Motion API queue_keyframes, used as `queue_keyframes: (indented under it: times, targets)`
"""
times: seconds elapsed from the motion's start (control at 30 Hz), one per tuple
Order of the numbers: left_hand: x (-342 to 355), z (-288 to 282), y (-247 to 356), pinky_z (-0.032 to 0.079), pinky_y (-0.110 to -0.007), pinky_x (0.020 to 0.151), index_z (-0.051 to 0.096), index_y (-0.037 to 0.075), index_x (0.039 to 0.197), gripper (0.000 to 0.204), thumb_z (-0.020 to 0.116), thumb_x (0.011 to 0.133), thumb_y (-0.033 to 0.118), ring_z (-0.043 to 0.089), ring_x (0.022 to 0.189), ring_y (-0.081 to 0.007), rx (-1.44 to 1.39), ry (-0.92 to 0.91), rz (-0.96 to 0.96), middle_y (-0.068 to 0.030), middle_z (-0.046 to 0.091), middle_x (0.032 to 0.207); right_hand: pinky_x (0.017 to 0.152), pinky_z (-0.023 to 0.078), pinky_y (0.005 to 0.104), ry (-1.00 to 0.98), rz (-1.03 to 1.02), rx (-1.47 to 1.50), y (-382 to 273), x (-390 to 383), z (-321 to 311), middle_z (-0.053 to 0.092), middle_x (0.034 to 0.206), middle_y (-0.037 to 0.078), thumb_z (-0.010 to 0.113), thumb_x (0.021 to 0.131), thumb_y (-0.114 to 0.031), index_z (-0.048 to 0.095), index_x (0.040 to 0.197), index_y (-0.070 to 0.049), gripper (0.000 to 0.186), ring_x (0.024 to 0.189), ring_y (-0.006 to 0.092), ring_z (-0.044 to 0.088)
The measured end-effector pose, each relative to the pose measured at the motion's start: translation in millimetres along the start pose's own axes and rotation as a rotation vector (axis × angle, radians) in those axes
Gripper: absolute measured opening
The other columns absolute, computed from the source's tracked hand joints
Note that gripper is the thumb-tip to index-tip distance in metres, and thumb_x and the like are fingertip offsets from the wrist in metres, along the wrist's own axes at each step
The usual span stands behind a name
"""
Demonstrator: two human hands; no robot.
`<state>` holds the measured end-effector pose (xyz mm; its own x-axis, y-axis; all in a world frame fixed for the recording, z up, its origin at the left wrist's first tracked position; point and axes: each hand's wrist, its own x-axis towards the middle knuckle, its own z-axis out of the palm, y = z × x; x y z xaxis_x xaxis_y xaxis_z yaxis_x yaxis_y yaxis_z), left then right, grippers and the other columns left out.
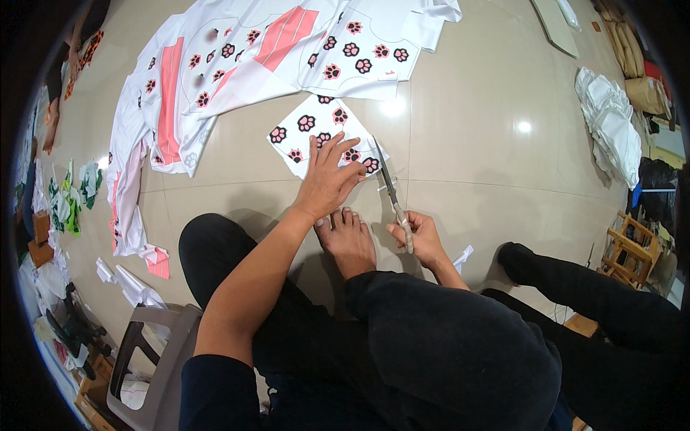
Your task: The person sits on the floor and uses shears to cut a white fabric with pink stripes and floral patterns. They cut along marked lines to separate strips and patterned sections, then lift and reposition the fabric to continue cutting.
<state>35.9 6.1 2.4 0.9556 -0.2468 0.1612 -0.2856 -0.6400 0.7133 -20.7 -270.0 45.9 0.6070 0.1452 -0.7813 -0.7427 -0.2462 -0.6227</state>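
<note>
The left hand (328,179) lies flat, fingers spread, pressing down on a small white fabric piece printed with black-and-pink paw marks (316,129) that rests on the tiled floor (489,144). The right hand (419,237) is closed around the handles of a pair of scissors (392,194), whose blades point toward 12 o'clock and run along the right edge of that piece, just beside the left fingertips. The blades look parted only a little, though the exact gap is hard to tell.

Judging by how things lie, the cut is partway: the blades sit near the lower right corner of the small piece, so most of that edge, toward 12 o'clock, seems still to be trimmed. A white offcut (462,256) lies at 4 o'clock from the right hand, which suggests some trimming is already done.

The person's bare foot (347,241) rests on the floor between the two hands, close to the scissors and the nearest thing that could get in their way.

Further out, at 11 to 12 o'clock, larger sheets of the same paw-print fabric with pink panels (273,50) spread across the floor, apparently uncut. A heap of white cloth (611,122) sits at 2 o'clock, well apart. At 8 o'clock stand a grey plastic stool (154,352) and scattered scraps (129,284).
</note>
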Motion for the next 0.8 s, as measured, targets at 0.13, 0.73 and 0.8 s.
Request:
queue_keyframes:
  times: [0.13, 0.73, 0.8]
  targets:
    - [0, 0, 0, 0.010, -0.076, 0.129, 0.074, 0.016, 0.104, 0.011, 0.079, 0.094, 0.019, 0.037, 0.158, -0.0414, 0.002, -0.001, -0.002, -0.0087, 0.056, 0.157, 0.057, 0.047, 0.0246, -0.003, -0.006, -0.015, 0, 1, 0, 0.065, 0.077, -0.002, 0.090, 0.093, -0.023, 0.070, 0.089, -0.005, 0.027, 0.062, 0.0059, 0.057]
    - [0, 0, 1, 0.009, -0.075, 0.130, 0.075, 0.016, 0.105, 0.013, 0.081, 0.094, 0.018, 0.038, 0.157, -0.0411, -0.011, -0.001, -0.006, -0.0086, 0.057, 0.156, 0.055, 0.046, 0.0255, 0.028, -0.022, -0.090, 8, -3, -2, 0.064, 0.073, -0.002, 0.089, 0.092, -0.021, 0.068, 0.085, -0.006, 0.027, 0.062, 0.0059, 0.056]
    - [0, 0, 0, 0.009, -0.075, 0.130, 0.075, 0.016, 0.105, 0.013, 0.081, 0.094, 0.018, 0.038, 0.157, -0.0412, -0.013, 0.000, -0.009, -0.0086, 0.057, 0.156, 0.056, 0.046, 0.0258, 0.029, -0.025, -0.062, 9, -4, -1, 0.064, 0.073, -0.002, 0.089, 0.092, -0.021, 0.067, 0.084, -0.006, 0.028, 0.062, 0.0061, 0.056]
